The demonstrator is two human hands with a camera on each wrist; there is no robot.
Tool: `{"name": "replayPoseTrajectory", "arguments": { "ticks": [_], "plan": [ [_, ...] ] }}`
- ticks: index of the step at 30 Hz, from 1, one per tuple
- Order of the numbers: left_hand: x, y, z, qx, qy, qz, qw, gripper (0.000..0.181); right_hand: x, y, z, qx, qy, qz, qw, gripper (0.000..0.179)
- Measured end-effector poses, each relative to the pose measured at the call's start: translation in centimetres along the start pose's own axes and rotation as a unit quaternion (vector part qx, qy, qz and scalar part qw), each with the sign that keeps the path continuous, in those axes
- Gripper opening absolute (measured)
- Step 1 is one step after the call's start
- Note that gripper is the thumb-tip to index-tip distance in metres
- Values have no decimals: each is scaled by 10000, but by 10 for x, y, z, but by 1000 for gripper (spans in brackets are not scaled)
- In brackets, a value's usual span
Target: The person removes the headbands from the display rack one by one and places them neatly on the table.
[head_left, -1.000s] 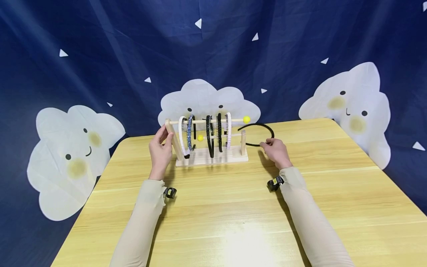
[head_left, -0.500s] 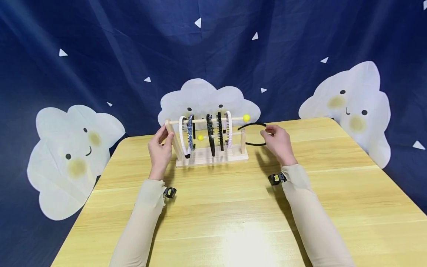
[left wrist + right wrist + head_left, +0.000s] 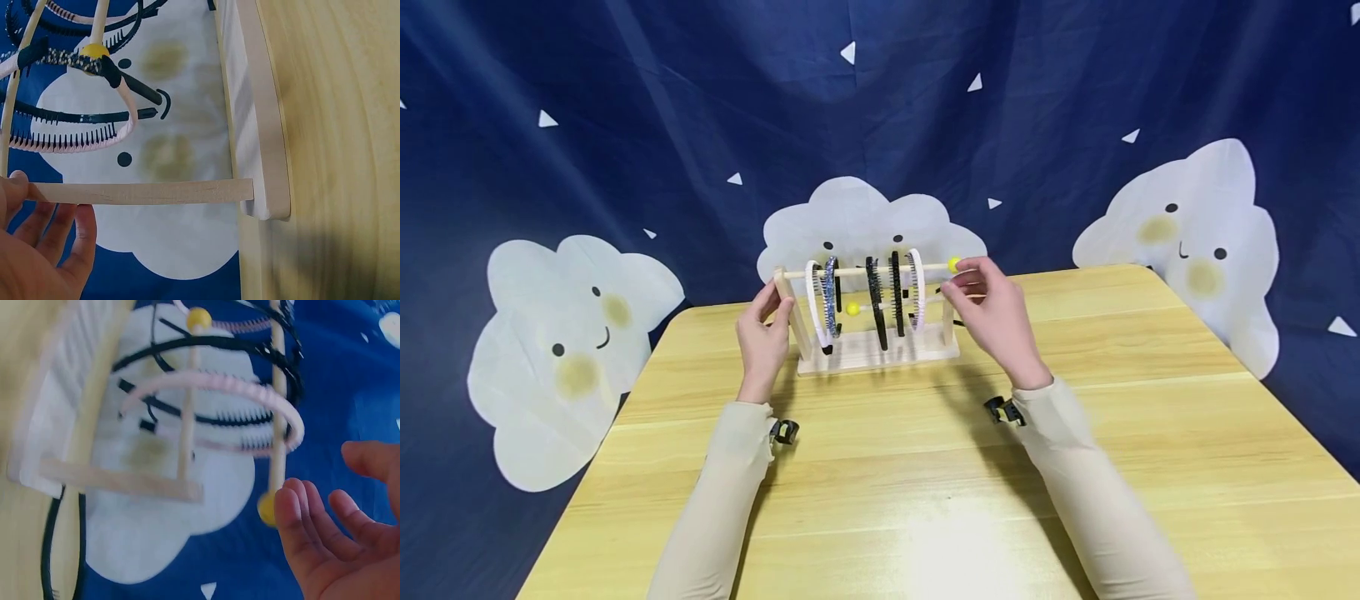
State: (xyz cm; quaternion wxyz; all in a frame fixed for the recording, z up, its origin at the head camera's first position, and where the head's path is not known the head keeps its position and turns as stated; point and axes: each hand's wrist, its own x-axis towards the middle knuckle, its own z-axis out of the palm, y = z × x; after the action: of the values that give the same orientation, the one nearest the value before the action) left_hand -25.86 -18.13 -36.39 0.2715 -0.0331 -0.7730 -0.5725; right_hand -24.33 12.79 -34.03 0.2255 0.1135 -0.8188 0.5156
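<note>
A wooden headband stand [image 3: 880, 354] stands upright on the table, with several headbands hung on its upper rod. My left hand [image 3: 763, 337] grips the stand's left upright [image 3: 144, 192], thumb on one side and fingers on the other. My right hand [image 3: 996, 321] is beside the yellow ball [image 3: 267, 509] on the rod's right end. Its fingers are spread and hold nothing; the fingertips are next to the ball, and touching cannot be told. The pink headband [image 3: 212, 384] hangs nearest that end. A loose black headband [image 3: 48, 544] lies behind the stand's right side, mostly hidden in the head view.
The white headband [image 3: 815, 304] and a blue glittery headband [image 3: 830, 292] hang at the rod's left. A lower rod ends in another yellow ball [image 3: 853, 309]. The wooden table [image 3: 865, 467] extends toward me. A dark blue cloud-print curtain [image 3: 880, 108] hangs behind.
My right hand has moved from the loose black headband, left and up to the upper rod's yellow ball. My left hand has stayed on the upright.
</note>
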Motion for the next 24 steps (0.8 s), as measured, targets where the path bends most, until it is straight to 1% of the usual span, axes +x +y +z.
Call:
{"name": "replayPoseTrajectory", "arguments": {
  "ticks": [3, 5, 10, 18, 24],
  "plan": [
    [-1, 1, -1, -7, -19, -76, 10000, 43, -5, -3, 13, -31, -168, -18, 9999, 31],
    [-2, 3, -1, -9, -10, -69, 10000, 43, -9, -5, 22, -44, -239, 1, 9997, 33],
    [-4, 4, -1, 26, 5, 16, 10000, 42, -13, -1, 38, -69, -190, -38, 9998, 37],
    [-3, 4, 0, 76, 18, 54, 10000, 42, -14, 4, 44, -117, 11, -44, 9999, 36],
    [-3, 2, -1, -25, 22, 79, 10000, 41, -15, 7, 49, -104, 74, -161, 9998, 32]
  ]
}}
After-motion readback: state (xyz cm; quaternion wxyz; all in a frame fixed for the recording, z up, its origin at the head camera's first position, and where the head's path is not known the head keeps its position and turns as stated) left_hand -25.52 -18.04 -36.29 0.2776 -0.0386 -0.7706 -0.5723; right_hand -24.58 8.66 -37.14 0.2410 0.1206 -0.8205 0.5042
